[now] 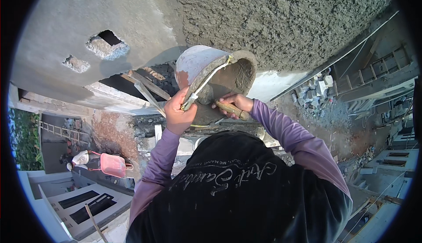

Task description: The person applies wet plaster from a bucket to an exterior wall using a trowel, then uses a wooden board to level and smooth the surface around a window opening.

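Observation:
A mortar-caked bucket (198, 57) is tipped on its side against the wall, its mouth facing me. My left hand (179, 112) grips the bucket's near-left rim, where the pale handle cord meets it. Fingers of my right hand (235, 103) wrap round the wooden handle of a trowel (237, 111), just outside the bucket's mouth. The trowel's blade is hard to make out against the grey mortar. Inside the bucket, grey mortar (242, 76) clings to the wall.
Rough wet plaster (281, 18) covers the wall at upper right; smoother plaster (132, 14) lies left, with broken holes. Wooden planks (151, 98) cross an opening. Far below left, a person (80, 159) is beside a pink wheelbarrow (113, 165). Rubble (313, 91) lies right.

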`<action>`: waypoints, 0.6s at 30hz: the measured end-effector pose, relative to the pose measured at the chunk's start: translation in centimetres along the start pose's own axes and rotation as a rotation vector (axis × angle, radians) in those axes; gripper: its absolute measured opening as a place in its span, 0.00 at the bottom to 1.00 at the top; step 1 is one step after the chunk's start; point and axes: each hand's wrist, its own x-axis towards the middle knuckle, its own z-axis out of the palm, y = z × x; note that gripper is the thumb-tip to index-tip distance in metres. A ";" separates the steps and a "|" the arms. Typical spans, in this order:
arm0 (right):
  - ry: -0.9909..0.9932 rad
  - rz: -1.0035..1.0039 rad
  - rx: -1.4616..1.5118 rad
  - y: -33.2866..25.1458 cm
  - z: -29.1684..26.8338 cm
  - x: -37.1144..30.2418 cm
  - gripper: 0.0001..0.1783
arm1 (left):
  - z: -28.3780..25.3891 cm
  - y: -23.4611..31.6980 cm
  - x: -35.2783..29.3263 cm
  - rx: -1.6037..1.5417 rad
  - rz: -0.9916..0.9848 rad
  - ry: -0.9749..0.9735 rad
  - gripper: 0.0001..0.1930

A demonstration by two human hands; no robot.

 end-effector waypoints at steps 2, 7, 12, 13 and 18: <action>0.014 -0.017 0.097 0.5 1.0 -0.9 0.23 | 1.2 -1.4 0.7 -0.095 0.017 0.049 0.25; -0.036 -0.147 0.349 2.3 2.2 -2.7 0.26 | 2.7 -10.3 0.6 -0.515 -0.244 0.324 0.28; 0.205 -0.572 0.433 -2.1 4.6 -10.3 0.23 | -0.2 -18.2 -3.5 -0.225 -0.597 0.561 0.26; 0.334 -0.735 0.345 -3.9 5.7 -12.7 0.21 | -0.7 -19.3 -4.1 -0.168 -0.606 0.563 0.25; 0.985 -1.544 -0.157 -11.7 10.9 -22.4 0.20 | -5.5 -23.9 -6.6 -0.064 -0.530 0.549 0.23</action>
